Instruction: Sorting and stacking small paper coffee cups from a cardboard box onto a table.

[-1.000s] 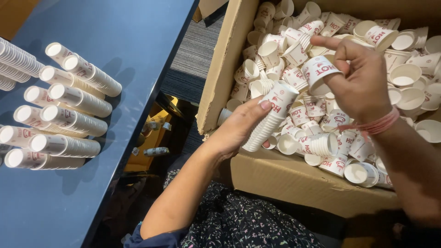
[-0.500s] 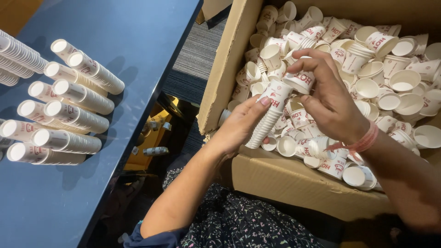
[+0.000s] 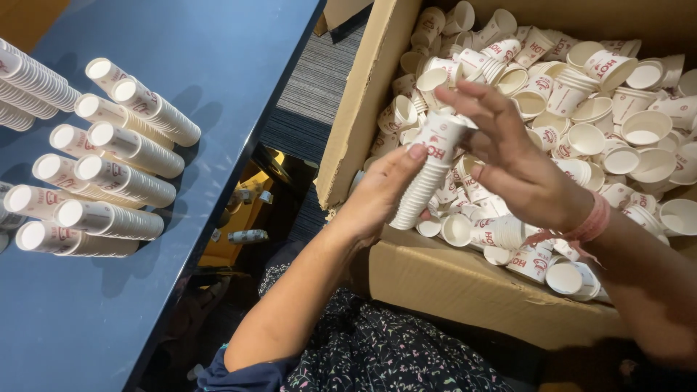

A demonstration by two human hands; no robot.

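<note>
Blue table (image 3: 218, 87) on my left, carrying rows of finished cup stacks (image 3: 109, 156) laid on their sides, open ends toward me. Cardboard box (image 3: 465, 290) in front and to the right, resting against my lap, heaped with loose white paper cups (image 3: 624, 138) with red print, tumbled every way.

Left hand (image 3: 377, 196): fingers wrapped from the left around the lower half of a nested cup stack (image 3: 428, 174), thumb tip pressed near its top. The stack stands tilted over the near-left corner of the box, above the loose cups.

Right hand (image 3: 515, 167): fingers spread and loose, palm facing the stack, fingertips just beside its top. It holds nothing that I can see. Pink band on that wrist.

Change: a second ago my right hand was pinching a single cup out over the heap; half a second ago it was pushing that cup down onto the top of the stack. Now the cup sits seated on top and the fingers have opened off it. The stack is one cup taller, and my left grip has not shifted.

Reading: one more cup is nested, the right hand is free, and the stack in hand looks shorter than the ones lying on the table. Many loose cups remain in the box. Dark floor and some yellow object show in the gap between table and box; too dim to name.
</note>
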